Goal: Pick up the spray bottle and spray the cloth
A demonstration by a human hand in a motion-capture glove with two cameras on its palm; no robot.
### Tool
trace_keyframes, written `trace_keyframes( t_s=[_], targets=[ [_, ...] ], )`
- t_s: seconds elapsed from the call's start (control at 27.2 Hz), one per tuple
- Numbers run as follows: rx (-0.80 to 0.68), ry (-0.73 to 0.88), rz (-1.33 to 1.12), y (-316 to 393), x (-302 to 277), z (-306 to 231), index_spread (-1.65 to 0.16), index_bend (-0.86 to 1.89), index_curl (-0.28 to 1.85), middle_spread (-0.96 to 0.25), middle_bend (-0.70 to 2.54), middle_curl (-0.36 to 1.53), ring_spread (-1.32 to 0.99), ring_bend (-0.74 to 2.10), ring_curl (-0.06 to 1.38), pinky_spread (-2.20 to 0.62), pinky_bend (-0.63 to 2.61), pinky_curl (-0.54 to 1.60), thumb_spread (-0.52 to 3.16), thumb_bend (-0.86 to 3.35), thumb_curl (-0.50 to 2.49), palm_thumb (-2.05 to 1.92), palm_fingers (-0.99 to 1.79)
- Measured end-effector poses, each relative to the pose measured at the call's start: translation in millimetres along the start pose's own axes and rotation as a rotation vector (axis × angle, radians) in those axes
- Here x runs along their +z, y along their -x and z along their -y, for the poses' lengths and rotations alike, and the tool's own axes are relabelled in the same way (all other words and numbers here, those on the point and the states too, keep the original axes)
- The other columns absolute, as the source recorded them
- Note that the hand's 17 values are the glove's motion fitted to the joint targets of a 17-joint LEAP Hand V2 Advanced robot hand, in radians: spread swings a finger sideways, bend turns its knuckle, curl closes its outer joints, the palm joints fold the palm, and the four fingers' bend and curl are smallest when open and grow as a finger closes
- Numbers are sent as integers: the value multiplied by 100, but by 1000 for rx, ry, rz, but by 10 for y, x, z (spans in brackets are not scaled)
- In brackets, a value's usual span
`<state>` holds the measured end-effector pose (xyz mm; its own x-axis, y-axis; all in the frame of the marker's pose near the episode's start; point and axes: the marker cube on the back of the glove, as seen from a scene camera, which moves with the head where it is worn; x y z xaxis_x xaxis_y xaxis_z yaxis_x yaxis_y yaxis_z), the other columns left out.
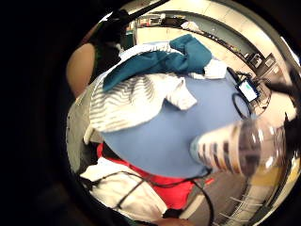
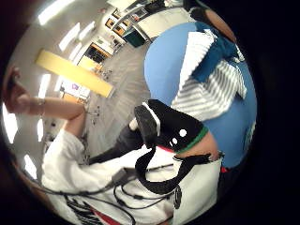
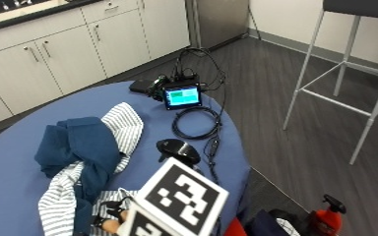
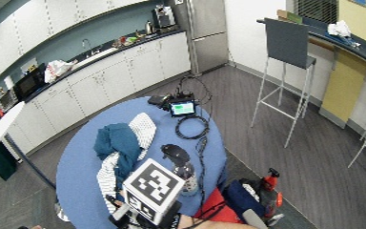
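Wide outside view: kitchen-type room, grey plank floor point(image 4: 284, 162). White cabinets point(image 4: 106, 81) run along the wall at 10–12 o'clock, steel fridge point(image 4: 202, 36) at 12. Tall stool point(image 4: 288, 43) stands at 2 o'clock beside a counter.

Round blue table point(image 4: 81, 162) sits mid-scene. On it:
- teal cloth point(image 4: 116, 140), bunched, left of centre at 10 o'clock, lying over a grey-and-white striped cloth point(image 4: 145, 126) that spreads from 12 down to 7
- black cable coil point(image 4: 192, 128) at 2 o'clock
- small lit screen point(image 4: 183, 109) at the 1 o'clock rim, touching the coil's far side
- clear spray bottle point(image 4: 186, 180) with printed label, near the 4 o'clock rim, apart from both cloths; black rounded piece just beyond it, can't tell if joined

Red bottle point(image 4: 270, 181) on the floor past the 4 o'clock rim.

Right hand point(image 3: 110, 212) is at 6 o'clock, over the striped cloth. Finger state: can't tell. Little-finger palm view has the bottle close by, on the bare blue top.
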<state>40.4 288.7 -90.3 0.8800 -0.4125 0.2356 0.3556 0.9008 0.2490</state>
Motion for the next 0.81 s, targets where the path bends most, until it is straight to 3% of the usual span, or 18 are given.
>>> trace_keyframes(
  t_s=[0.33,0.81],
  targets=[
    [66,-193,236,-500,-514,-914,-37,13,28,0,25,33,9,21,20,13,58,28,113,-2,22,46,54],
    [323,-217,557,-1461,-507,-1173,-36,14,27,0,25,35,8,22,23,12,57,29,108,-2,24,47,58]
  ],
)
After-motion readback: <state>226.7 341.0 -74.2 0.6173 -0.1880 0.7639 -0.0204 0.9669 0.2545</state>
